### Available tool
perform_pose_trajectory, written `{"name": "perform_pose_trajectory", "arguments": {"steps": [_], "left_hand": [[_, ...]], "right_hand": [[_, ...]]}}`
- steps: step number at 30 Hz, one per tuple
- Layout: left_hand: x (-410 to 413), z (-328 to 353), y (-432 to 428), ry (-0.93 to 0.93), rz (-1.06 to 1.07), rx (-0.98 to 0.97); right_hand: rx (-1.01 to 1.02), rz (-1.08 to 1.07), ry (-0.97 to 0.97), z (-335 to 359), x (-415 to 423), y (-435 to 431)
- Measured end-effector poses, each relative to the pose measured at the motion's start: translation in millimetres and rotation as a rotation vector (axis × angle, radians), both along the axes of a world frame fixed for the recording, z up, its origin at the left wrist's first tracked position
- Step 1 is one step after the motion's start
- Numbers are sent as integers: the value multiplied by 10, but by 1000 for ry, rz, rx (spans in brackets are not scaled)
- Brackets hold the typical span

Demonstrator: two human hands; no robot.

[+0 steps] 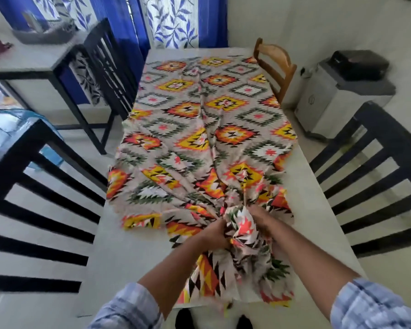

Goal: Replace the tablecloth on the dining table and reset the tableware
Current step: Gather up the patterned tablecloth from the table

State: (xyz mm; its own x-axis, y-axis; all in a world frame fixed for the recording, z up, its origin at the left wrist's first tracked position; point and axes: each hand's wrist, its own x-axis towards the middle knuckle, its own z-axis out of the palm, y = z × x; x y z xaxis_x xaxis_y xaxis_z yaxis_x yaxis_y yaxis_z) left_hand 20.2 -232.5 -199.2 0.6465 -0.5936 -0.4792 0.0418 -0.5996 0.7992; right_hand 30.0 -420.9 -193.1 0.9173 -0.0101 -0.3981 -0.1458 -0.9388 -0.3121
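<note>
Clearly the cloth step is in hand: the patterned tablecloth [199,119] lies lengthwise down the middle of the pale surface [119,257], running from the upper centre of the frame to the lower centre. It is flattish at the far end, creased along a central ridge, and drawn into a tight bunch at the near end. The left hand [215,231] and the right hand [262,222] meet at that bunch in the lower centre, fingers curled into the fabric and gripping it from either side, with a tail of cloth hanging below them over the near edge. Bare strips of the surface show along both long sides, so the cloth does not cover it squarely. Whether it is being gathered off or shaken out to lie flat cannot be told from this view. If it is being laid, the next move calls for parting the hands to the near corners and pulling the creases out evenly. If it is coming off, it calls for hauling the length toward the near edge. No tableware shows on the surface, so resetting is not yet begun. A black chair [33,210] stands at lower left, another black chair [377,174] at right, and a wooden chair [274,65] at upper right.
</note>
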Motion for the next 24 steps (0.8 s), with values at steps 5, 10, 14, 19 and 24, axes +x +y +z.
{"name": "perform_pose_trajectory", "arguments": {"steps": [5,10,14,19,24], "left_hand": [[483,197,393,-624,-43,609],[585,228,378,-369,-375,589],[329,86,186,-175,-122,293],[24,185,31,-24,-55,164],[458,266,247,-401,-156,577]], "right_hand": [[71,-50,221,73,-268,264],[73,-22,173,-34,-257,235],[132,-87,51,19,-128,-23],[101,60,-5,29,-218,-80],[60,97,228,90,-297,156]]}}
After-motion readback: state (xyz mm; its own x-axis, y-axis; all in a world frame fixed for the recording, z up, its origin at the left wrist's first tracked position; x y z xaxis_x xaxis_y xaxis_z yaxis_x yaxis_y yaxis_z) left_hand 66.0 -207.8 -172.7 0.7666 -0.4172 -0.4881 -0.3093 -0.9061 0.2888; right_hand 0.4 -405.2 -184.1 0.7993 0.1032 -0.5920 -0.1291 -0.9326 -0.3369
